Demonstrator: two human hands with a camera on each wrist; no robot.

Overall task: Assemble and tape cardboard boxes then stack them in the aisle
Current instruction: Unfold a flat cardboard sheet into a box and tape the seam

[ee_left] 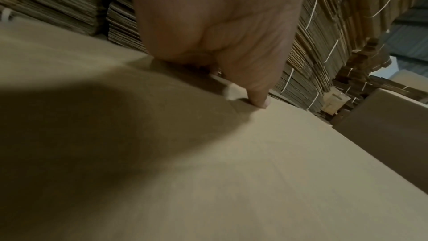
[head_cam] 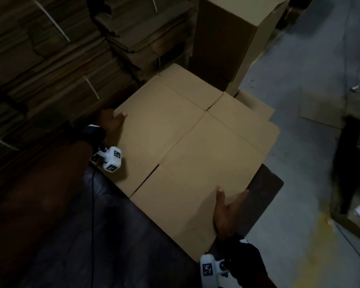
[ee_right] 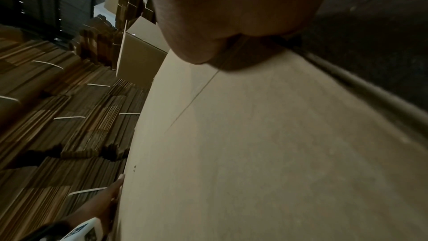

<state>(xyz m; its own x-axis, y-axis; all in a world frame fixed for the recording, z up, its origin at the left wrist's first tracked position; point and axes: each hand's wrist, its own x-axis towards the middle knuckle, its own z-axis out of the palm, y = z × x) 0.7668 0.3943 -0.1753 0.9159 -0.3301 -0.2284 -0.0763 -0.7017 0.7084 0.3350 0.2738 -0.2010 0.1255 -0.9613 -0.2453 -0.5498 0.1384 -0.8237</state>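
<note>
A flattened cardboard box (head_cam: 187,146) lies between both hands, the left hand (head_cam: 110,121) pinching its far edge with the thumb on top, the right hand (head_cam: 227,213) gripping its near edge likewise.

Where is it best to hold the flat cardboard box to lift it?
Probably the two opposite long edges of the flat cardboard box, coming from both sides: it is wide and thin, and the left hand and right hand already grip there.
</note>
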